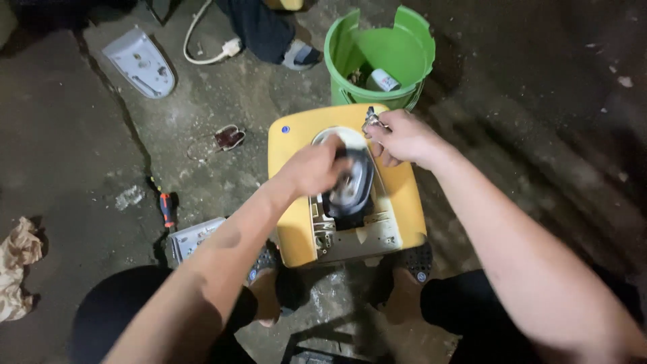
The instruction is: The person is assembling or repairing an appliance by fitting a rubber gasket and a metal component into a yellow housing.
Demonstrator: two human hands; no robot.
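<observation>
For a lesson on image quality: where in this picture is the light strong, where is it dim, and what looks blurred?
Head view: light falls brightest on the yellow casing and both forearms; the floor at right and the top left corner sink into dark; the left hand is smeared by motion blur, the right hand sharper; the green bucket is clear, with no strong glare.

Makeshift repair workshop: cracked concrete floor (81, 168); screwdriver (166, 209)
</observation>
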